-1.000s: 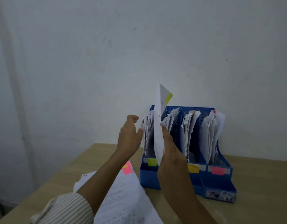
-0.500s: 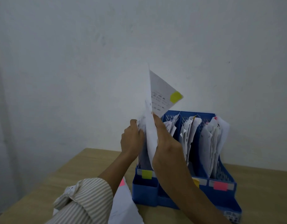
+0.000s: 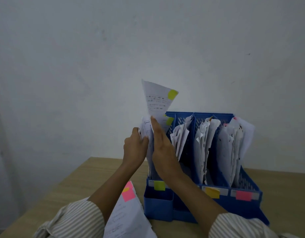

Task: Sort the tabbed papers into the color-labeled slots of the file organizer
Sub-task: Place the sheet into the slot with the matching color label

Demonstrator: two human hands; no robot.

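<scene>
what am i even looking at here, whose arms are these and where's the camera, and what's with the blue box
No machine here: these are a person's own arms, filmed by a camera worn on their head, looking forward and down. The blue box is a file organizer standing on a wooden table against a wall, its slots full of papers and marked in front with coloured labels. The right hand presses a sheet with a green tab into the leftmost slot, above the green label. The left hand holds that slot's papers aside. A stack of unsorted papers, the top one pink-tabbed, lies near the left arm.
</scene>
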